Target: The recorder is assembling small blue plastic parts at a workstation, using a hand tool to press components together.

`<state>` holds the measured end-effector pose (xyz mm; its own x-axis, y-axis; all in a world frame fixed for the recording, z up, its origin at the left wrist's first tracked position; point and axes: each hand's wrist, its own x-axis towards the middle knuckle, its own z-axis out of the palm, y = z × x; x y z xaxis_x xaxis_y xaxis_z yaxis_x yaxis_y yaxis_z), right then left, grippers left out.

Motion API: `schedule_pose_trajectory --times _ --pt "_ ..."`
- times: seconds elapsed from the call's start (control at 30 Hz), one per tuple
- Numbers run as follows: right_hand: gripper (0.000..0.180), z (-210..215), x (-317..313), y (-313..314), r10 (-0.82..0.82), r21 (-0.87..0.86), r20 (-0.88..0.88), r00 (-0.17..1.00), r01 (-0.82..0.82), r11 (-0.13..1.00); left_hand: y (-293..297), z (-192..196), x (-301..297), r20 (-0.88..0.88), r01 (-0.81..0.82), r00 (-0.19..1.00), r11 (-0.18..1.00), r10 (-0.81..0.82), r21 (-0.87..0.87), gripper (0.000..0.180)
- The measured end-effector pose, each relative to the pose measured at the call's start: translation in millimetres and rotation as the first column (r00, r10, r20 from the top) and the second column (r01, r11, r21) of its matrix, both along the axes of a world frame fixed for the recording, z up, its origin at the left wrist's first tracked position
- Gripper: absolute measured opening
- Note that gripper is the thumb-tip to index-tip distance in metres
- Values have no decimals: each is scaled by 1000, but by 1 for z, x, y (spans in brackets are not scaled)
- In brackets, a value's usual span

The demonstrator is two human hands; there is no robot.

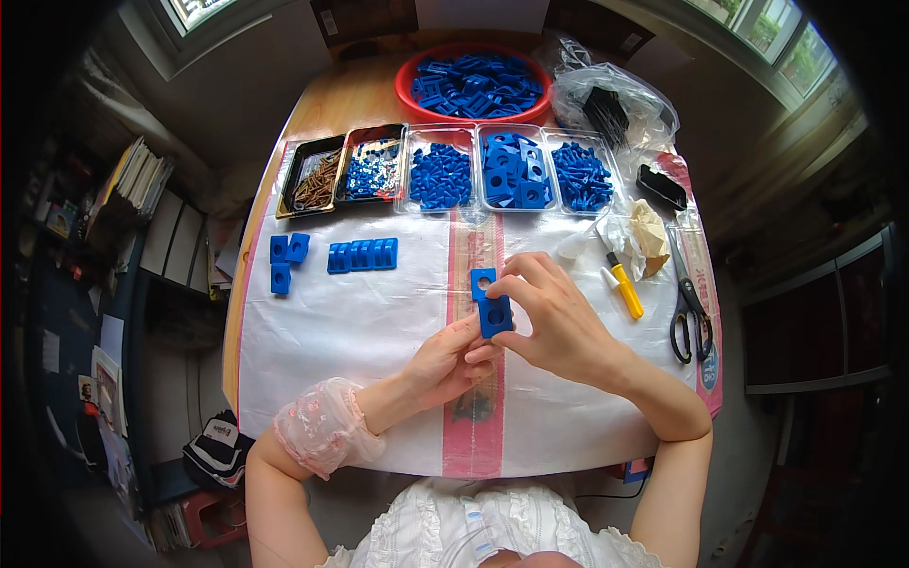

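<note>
Near the middle of the table, a blue plastic piece with a round hole (493, 319) is held between my hands. Just above it, a second blue holed piece (481, 278) overlaps or meets its upper edge; whether the two are joined I cannot tell. My right hand (544, 312) curves over them from the right, thumb on the lower piece's bottom corner and fingertips by the upper one. My left hand (448, 358) is closed at the lower left edge of the lower piece, its fingers curled and partly hidden beneath.
Three blue pieces (280, 262) and a row of ribbed blue pieces (363, 255) lie left. Behind stand trays of screws (318, 180), small blue parts (440, 175) and holed pieces (516, 170), plus a red basin (407, 95). A yellow-handled screwdriver (625, 290) and scissors (691, 317) lie right.
</note>
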<state>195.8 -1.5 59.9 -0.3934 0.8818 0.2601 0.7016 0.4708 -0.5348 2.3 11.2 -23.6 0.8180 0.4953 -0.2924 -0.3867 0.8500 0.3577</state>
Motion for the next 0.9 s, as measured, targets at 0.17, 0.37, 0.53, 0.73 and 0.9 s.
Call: schedule_pose_trajectory --times 0.17,0.37,0.53,0.73,0.9 --pt "39 2 -1 1 5 -42 -19 1000 -5 999 0 -3 -1 37 10 999 1000 -11 23 28" --pt "45 -1 -2 2 17 -38 -19 1000 -18 999 1 -1 -2 1 -15 1000 1000 15 12 28" --pt "54 0 -3 1 4 6 -28 1000 -4 1000 0 7 2 -56 -33 998 999 32 -4 27" --pt "55 57 20 -11 -63 -15 -206 976 61 998 0 -10 0 88 -40 995 999 41 -13 29" --pt "58 91 33 -38 74 14 -994 82 -572 820 0 -4 -8 31 -63 997 998 64 -18 32"
